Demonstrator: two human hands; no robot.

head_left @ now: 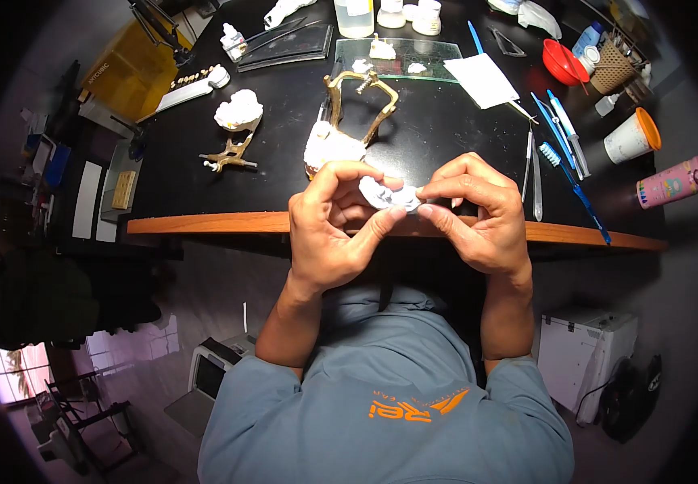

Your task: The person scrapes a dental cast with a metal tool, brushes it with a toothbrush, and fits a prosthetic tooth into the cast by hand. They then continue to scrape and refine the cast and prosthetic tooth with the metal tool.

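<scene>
At the table's (204,223) near edge, your left hand (329,230) and right hand (478,214) both pinch the white plaster cast (388,196), work unfinished.

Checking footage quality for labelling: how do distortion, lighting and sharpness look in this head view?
Head view: strong fisheye bends the table edge, corners vignette to black; the white cast between left hand and right hand is bright, detail washed out; black tabletop shows soft glare.
</scene>
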